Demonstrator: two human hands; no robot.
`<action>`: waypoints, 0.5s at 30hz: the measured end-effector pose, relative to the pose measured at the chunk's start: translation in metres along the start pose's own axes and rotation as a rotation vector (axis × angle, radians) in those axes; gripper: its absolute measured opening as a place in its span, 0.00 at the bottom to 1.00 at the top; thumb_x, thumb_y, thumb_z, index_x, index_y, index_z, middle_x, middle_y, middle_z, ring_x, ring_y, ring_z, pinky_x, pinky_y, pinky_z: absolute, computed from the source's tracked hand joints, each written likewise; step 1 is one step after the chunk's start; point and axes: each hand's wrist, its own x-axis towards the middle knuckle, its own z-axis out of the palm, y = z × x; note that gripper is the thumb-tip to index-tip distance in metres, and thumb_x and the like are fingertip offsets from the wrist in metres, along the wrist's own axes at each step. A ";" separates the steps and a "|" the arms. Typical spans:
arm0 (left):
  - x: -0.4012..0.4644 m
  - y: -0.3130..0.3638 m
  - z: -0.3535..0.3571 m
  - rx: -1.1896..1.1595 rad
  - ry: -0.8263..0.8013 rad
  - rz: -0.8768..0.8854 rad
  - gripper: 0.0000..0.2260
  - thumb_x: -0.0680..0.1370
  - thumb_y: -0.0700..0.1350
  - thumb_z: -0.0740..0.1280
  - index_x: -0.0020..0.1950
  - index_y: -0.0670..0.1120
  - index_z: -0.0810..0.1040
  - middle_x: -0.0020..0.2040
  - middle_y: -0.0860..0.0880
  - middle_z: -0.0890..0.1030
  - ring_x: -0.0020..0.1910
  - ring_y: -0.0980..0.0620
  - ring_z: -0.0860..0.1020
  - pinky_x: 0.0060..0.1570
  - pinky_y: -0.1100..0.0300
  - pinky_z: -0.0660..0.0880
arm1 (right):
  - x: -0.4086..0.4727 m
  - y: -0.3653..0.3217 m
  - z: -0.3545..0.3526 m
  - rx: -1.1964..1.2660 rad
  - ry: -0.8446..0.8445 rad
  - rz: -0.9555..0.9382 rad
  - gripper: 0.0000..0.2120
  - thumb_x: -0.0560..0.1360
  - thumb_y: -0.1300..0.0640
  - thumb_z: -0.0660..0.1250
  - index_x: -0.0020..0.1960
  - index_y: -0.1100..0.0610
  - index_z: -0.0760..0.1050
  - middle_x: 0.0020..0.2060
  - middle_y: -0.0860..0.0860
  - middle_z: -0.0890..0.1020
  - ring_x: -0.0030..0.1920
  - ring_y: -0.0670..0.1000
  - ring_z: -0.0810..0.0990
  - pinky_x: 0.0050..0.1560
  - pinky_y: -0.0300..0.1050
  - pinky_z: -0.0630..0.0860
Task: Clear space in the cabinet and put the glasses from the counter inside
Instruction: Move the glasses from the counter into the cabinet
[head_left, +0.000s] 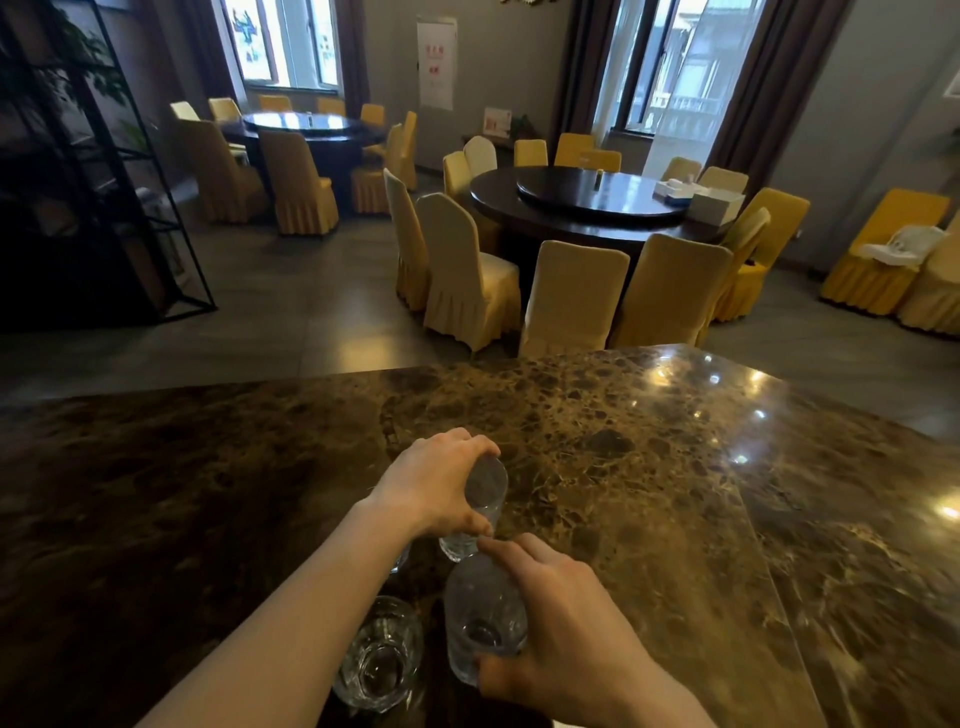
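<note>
Clear drinking glasses stand on a dark brown marble counter (649, 467). My left hand (436, 488) grips the far glass (480, 506) from above, fingers wrapped around its rim. Closer to me, my right hand (550, 618) holds a second glass (480, 618) by its side. A third glass (378, 654) stands free on the counter, just left of the one in my right hand. Part of another glass (401, 561) peeks out under my left wrist. The cabinet is not in view.
Beyond the counter's far edge lies a dining room with two round dark tables (587, 205) ringed by yellow-covered chairs (467, 275). A black metal shelf frame (104, 182) stands at the left.
</note>
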 end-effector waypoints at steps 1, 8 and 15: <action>0.000 0.000 0.000 0.000 0.004 0.002 0.40 0.63 0.60 0.79 0.72 0.58 0.67 0.65 0.56 0.73 0.64 0.52 0.73 0.64 0.53 0.70 | 0.001 0.000 -0.001 -0.007 0.001 0.004 0.50 0.60 0.35 0.70 0.79 0.45 0.59 0.60 0.41 0.73 0.59 0.46 0.76 0.58 0.42 0.76; -0.002 -0.001 0.001 -0.013 0.006 0.008 0.43 0.62 0.63 0.78 0.73 0.58 0.66 0.66 0.56 0.73 0.65 0.52 0.73 0.64 0.54 0.73 | -0.001 0.000 -0.004 0.006 -0.021 0.017 0.50 0.61 0.37 0.70 0.79 0.40 0.53 0.58 0.41 0.72 0.57 0.45 0.75 0.55 0.43 0.77; -0.003 0.000 0.002 -0.014 0.015 -0.005 0.42 0.62 0.62 0.79 0.73 0.59 0.66 0.67 0.56 0.72 0.66 0.52 0.72 0.64 0.52 0.72 | -0.004 0.003 -0.002 0.007 -0.027 0.027 0.49 0.62 0.35 0.70 0.79 0.41 0.53 0.59 0.41 0.72 0.58 0.46 0.75 0.57 0.44 0.76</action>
